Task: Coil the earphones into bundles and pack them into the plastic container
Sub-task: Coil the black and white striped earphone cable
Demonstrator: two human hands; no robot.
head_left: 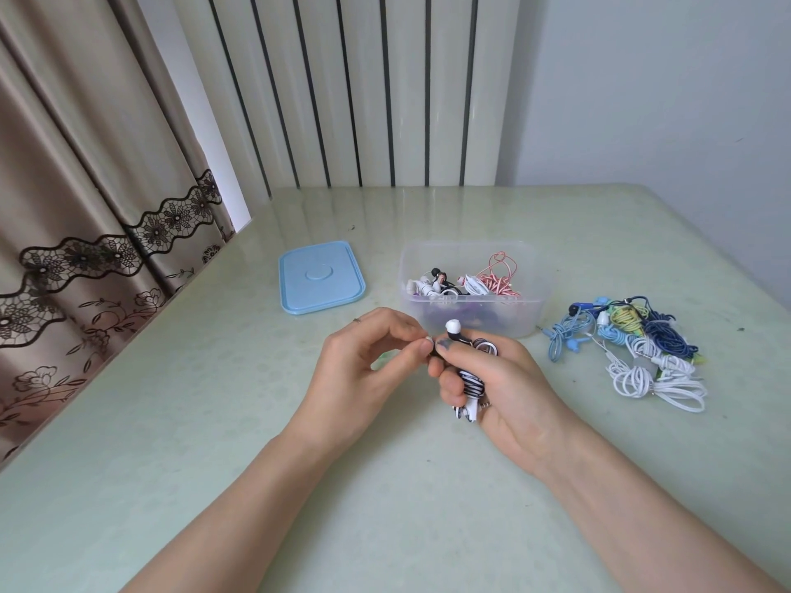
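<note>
light: soft, even daylight | shadows: faint | glare: table (428, 216) sheen | edges: wide-angle bowing | focus: sharp

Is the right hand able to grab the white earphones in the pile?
Probably not yet: the right hand grips a striped bundle. The white earphones lie uncovered beside it.

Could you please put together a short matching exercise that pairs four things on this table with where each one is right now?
Things:
1. blue lid
2. black-and-white earphones
3. red-and-white earphones
4. pile of blue and white earphones

Places:
A. inside the clear plastic container
B. loose on the table, to the right of the container
C. flat on the table, to the left of the container
D. gripped in the right hand, with the left hand pinching one end

Pairs: 1-C, 2-D, 3-A, 4-B
</note>
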